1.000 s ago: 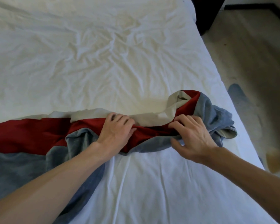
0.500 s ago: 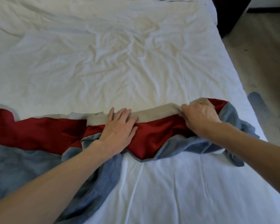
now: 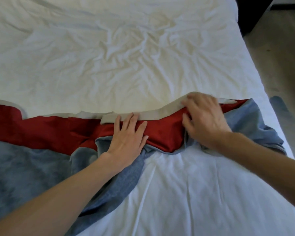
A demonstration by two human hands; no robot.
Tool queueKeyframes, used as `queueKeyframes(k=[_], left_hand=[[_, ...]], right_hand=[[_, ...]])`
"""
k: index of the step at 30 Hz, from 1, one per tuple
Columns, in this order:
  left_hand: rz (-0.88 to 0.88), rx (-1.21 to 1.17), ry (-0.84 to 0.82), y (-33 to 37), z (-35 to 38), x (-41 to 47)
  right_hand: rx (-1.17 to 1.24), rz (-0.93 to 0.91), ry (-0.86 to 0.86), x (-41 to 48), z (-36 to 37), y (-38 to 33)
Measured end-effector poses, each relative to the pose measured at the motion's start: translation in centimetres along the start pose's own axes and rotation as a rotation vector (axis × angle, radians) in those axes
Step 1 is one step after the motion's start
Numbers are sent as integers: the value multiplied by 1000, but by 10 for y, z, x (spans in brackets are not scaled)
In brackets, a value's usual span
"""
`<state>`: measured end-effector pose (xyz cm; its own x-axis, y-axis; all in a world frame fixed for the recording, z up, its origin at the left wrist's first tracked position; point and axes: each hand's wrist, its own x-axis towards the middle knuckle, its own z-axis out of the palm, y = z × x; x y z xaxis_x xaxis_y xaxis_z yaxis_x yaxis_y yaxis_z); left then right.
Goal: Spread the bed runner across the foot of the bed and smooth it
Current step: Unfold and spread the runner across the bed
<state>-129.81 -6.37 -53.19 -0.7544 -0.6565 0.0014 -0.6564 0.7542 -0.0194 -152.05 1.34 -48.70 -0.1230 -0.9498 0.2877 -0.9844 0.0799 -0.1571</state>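
The bed runner [image 3: 41,133] lies across the bed [image 3: 143,57] in the lower half of the frame. It is flat at the left, and folded and bunched from centre to right.

1. Hold the left grip [image 3: 128,133] spread flat, fingers straight, pressing the red band [image 3: 165,133] at centre as an anchor.
2. The right grip [image 3: 204,120] rests on the beige edge [image 3: 152,114] with fingers bent. Blur hides whether it pinches or only presses. Draw this edge toward the upper right, away from the anchor.
3. Unfold the blue heap [image 3: 255,126] at the right bed edge. Pull low and slowly so the bed surface beneath does not ruck.
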Motion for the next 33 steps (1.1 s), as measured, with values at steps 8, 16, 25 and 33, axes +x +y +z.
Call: queueKeyframes(k=[8,16,25,33], left_hand=[[89,-146,173,34,-1,-19],[38,-138,178,63,8,-50],[-11,6,-29,71,22,-55],[-59,-5,47,38,2,-2]], right_hand=[[-43,-313,-139,-86,10,-6],[-130,-343,-129,-107,19,6],[-134,-338,-181,-105,36,-3],[-58,-410,-241,-92,36,-14]])
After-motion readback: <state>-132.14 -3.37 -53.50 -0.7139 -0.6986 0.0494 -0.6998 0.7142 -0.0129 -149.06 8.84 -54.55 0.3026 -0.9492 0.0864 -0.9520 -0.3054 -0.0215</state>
